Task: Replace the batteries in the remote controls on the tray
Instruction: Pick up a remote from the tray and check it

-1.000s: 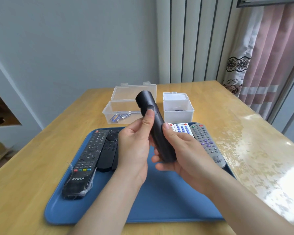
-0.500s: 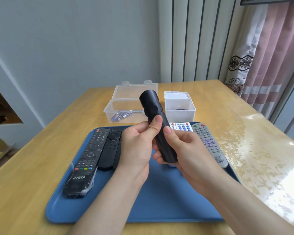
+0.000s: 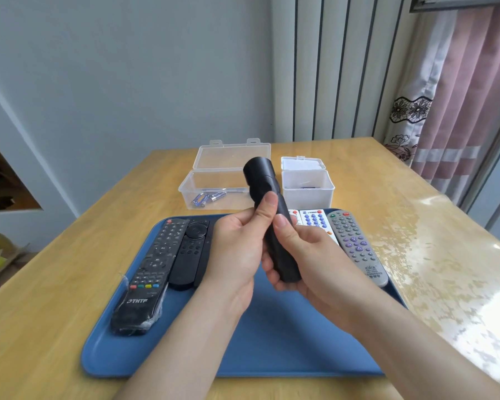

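Your one camera rides on your head and looks forward and down along the surface (image 3: 55, 284) toward the far wall (image 3: 127, 82). It sits close over your left hand (image 3: 237, 255) and right hand (image 3: 318, 258), which grip the black remote (image 3: 282, 261) at mid-frame above the blue tray (image 3: 272, 347). Your forearms enter from the bottom edge. The wide lens takes in the curtain (image 3: 459, 111) at far right.

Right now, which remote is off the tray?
The plain black remote, gripped by the left hand and right hand above the blue tray. The rest lie flat on it.
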Motion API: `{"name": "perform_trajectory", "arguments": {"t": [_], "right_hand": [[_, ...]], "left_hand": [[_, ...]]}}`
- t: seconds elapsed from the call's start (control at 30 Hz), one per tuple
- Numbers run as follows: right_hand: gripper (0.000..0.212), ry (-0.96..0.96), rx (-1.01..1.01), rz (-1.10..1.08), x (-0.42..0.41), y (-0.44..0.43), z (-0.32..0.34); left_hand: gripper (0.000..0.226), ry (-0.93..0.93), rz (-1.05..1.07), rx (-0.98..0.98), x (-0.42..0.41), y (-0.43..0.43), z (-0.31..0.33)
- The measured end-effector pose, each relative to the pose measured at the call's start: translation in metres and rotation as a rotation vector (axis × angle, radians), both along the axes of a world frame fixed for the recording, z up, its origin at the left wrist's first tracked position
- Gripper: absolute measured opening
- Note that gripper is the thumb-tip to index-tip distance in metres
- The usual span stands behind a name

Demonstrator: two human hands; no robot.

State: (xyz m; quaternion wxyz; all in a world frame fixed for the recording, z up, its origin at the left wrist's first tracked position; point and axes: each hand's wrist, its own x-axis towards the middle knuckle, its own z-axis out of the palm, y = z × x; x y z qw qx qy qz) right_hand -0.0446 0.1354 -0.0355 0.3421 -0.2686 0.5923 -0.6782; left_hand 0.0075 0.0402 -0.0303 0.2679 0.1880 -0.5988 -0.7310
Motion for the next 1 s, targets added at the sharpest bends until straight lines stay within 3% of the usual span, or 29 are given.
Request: {"name": "perform_trajectory", "arguments": {"t": [0.3,0.57,0.8,0.93,1.0], "right_hand": [[0.033,0.055,-0.072,-0.020,0.004,-0.003,-0.007],[0.043,-0.151,-0.071,0.102,-0.005,0.003,0.003],[0.046,-0.122,-0.171,-0.115,-0.014,0.005,0.001],[0.037,-0.145,-0.285,-0.231,-0.018,0.008,0.007],[0.027,-0.184,-0.384,-0.281,-0.023,0.012,0.012]], "left_hand": [[0.054,0.032,-0.060,0.085,0.004,-0.003,0.002],[0.030,-0.006,-0.176,0.024,0.007,-0.012,0.005],[0.021,0.060,-0.304,-0.086,0.003,0.001,0.005],[0.045,-0.227,-0.326,-0.196,0.005,0.004,0.004],[0.045,-0.309,-0.376,-0.258,0.006,0.005,0.004]]}}
